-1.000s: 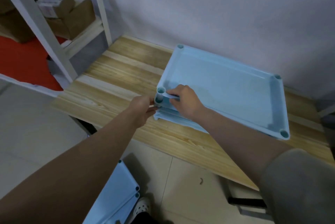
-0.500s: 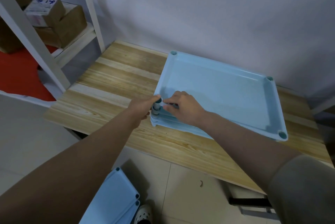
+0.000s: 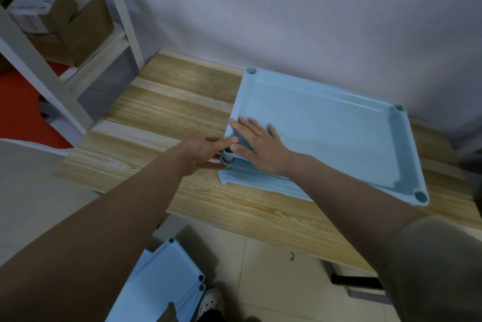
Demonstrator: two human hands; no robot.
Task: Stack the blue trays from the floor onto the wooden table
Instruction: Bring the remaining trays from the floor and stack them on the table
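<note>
Stacked trays: several blue trays (image 3: 326, 136) nested in a pile on the wooden surface (image 3: 167, 115), right half, back edge close to the wall; top tray faces up, round sockets at its corners.
Near-left corner of stack: a short pale peg (image 3: 227, 157) stands upright in the corner socket, between the two hands.
Right hand: right hand (image 3: 257, 144) lies flat, palm down, on the floor of the top tray at its near-left corner; fingers straight and spread, pointing to the tray's left rim; thumb tip just beside the peg.
Left hand: left hand (image 3: 202, 152) at the stack's near-left corner from the left side; fingers extended and relaxed, index tip touching the top of the corner by the peg, lower fingers against the side of the stack; not gripping anything.
Floor trays: more blue trays (image 3: 164, 280) piled on the tiled floor below the surface's near edge, at least two layers visible at their corners.
Shoe: white perforated shoe (image 3: 210, 304) on the floor, just right of the floor trays.
Shelf: white shelf frame (image 3: 39, 66) off the surface's left edge, with cardboard boxes (image 3: 62, 21) on it.
Sleeve: grey-beige sleeve (image 3: 438, 269) on right arm, bottom right.
</note>
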